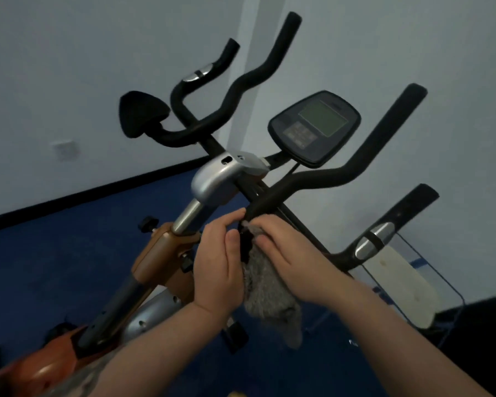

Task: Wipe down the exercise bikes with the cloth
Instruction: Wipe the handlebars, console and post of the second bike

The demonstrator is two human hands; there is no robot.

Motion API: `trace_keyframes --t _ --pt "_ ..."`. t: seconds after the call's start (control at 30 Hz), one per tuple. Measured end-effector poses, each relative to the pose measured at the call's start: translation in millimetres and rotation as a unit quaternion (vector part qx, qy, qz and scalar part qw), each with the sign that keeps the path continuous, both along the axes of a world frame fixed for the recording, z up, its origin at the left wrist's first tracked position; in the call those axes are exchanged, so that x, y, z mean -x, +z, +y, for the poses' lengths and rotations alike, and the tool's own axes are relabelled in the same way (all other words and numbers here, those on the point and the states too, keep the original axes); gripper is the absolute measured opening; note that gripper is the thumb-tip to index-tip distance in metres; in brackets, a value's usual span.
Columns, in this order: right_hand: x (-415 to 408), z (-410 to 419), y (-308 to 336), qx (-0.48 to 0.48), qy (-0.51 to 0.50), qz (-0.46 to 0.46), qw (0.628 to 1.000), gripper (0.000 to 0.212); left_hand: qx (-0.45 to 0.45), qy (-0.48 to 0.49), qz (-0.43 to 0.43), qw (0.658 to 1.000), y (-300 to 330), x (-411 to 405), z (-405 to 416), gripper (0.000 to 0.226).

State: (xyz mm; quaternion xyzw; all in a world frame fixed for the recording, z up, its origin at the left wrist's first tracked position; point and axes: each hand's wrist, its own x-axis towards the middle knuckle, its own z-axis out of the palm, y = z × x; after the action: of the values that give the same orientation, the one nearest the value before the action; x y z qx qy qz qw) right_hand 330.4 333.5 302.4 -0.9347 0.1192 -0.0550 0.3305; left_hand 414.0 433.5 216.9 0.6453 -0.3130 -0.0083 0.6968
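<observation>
Grey fluffy cloth (pixel 272 293) is bunched between both hands, at the near end of the bike's black handlebar (pixel 312 181); most of it hangs loose below the palms. Right hand (pixel 292 265) lies over the top of the cloth, fingers curled down onto it, pressing it against the bar end, forearm coming in from lower right. Left hand (pixel 221 265) sits just beside it on the other side of the cloth, thumb against the fabric, fingers reaching up so the tips touch the bar end; whether it actually pinches the cloth I cannot tell. Left forearm enters from lower left.

Under the hands: orange-brown frame (pixel 161 253) with a chrome post rising into a silver clamp housing (pixel 221 179). Above that, the dark console (pixel 315 127) with a greenish screen, tilted. Handlebar horns spread out left and right, silver pulse pads (pixel 374 240) on the outer grips. Black saddle-shaped pad (pixel 141 113) at left. Behind: blue floor (pixel 55 253), white wall (pixel 69 67) with a switch plate.
</observation>
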Motion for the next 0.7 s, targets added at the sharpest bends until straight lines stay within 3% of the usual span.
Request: trace_keyframes --t 0.1,0.23,0.43,0.7 --pt "19 -4 -11 -0.03 -0.084 -0.12 0.989 0.023 -0.015 0.021 0.019 0.999 -1 1 0 0.04" --pt "10 -5 -10 0.012 -0.128 -0.203 0.971 0.018 -0.042 0.052 0.017 0.998 0 1 0 0.04" --pt "3 -26 44 0.049 -0.188 -0.356 0.914 0.016 -0.061 0.062 0.025 0.996 2 3 2 0.042" --pt "-13 -69 148 0.11 -0.178 -0.294 0.933 0.015 -0.061 0.072 0.006 0.996 2 4 2 0.039"
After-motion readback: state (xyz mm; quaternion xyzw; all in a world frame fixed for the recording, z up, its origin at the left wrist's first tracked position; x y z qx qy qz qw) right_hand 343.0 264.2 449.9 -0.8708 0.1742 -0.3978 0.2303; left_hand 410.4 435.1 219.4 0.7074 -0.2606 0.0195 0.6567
